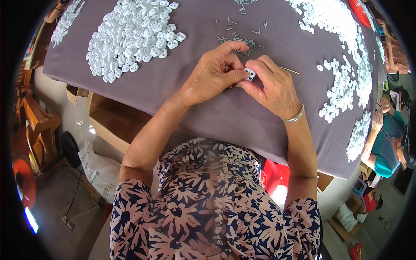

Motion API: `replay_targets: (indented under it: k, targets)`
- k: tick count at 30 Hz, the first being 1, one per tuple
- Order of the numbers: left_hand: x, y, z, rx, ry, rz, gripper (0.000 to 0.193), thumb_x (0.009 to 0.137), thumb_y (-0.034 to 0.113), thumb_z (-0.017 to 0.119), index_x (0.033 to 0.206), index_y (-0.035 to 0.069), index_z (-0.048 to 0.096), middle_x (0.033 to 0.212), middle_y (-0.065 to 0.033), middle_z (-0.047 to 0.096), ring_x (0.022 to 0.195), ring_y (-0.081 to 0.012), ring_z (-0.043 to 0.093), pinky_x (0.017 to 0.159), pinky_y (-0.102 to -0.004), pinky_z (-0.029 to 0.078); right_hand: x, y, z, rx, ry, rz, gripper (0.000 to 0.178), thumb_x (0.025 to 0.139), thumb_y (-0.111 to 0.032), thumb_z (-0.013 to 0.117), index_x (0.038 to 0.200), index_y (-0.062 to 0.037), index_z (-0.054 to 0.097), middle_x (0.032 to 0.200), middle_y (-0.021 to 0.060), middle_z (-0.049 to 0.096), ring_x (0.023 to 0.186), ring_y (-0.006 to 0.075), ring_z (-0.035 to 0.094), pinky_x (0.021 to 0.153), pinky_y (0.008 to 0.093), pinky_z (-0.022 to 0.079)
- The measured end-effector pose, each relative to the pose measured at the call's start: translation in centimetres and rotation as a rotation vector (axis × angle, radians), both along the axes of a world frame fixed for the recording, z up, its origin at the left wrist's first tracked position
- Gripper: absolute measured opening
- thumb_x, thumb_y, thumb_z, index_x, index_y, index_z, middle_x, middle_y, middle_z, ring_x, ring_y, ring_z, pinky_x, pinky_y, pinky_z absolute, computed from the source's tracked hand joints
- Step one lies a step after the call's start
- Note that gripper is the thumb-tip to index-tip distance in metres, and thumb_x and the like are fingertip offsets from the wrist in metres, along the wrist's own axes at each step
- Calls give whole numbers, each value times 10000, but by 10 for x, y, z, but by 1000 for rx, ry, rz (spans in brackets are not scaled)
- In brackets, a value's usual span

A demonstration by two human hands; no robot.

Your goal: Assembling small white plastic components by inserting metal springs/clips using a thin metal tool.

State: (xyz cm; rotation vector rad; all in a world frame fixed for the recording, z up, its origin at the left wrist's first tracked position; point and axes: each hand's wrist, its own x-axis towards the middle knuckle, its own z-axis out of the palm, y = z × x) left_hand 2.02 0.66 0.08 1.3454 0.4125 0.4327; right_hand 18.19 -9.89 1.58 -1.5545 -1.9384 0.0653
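Between my two hands, above the table's near part, is a small white oval plastic piece (250,74) with dark holes. The thumb of my left hand (211,73) presses on its left side, the index finger curving above. On the other side, my right hand (276,84) pinches the piece between thumb and fingers. A thin golden-brown rod (291,70) sticks out past my right hand; its other end is hidden. Just beyond my fingertips lies a small heap of short grey metal pieces (248,44), too small to tell whether screws or springs.
A big pile of white oval pieces (134,41) covers the table's left side. Smaller white parts (342,93) spread along the right. Grey cloth (195,117) covers the table. An open cardboard box (110,117) stands below its left edge. Other people (390,143) sit at right.
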Motion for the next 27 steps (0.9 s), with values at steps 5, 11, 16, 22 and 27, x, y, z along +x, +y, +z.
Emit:
replay_targets:
  k: [5,11,16,22,27]
  targets:
    - [-1,0,1,-34,34,-42,371,883,17,632,1244,32,548,779,12,589,697,-55,520,599,-218,440,-2,0,-7,-31,-105,12,305,727,-165,777,872,-57,532,781,70,567,612,242,570,526,340,484]
    - [1,-6,5,-151,32,-37,339,878,9,587,1208,71,630,816,15,623,716,-54,518,628,-218,430,0,-3,-14,-49,-58,54,307,793,-213,729,803,-49,469,712,95,561,622,267,586,536,361,487]
    - [-2,-10,5,-205,35,1,342,859,9,591,1177,108,670,801,24,623,690,-46,513,609,-204,429,-1,-5,-18,-71,-16,82,293,835,-218,696,793,-44,463,697,101,574,632,267,601,541,359,491]
    - [-5,-5,10,-244,111,-52,366,860,15,542,1203,82,652,875,-4,659,740,-67,529,651,-218,417,-8,-4,-19,-85,24,71,269,845,-201,682,775,-45,474,686,103,599,618,259,617,541,352,496]
    - [-2,-5,6,-213,50,-99,385,856,17,548,1232,51,624,899,-11,656,748,-68,536,653,-217,418,-13,-9,-18,-53,-5,-6,241,808,-148,691,758,-51,477,665,97,595,560,262,606,500,360,494]
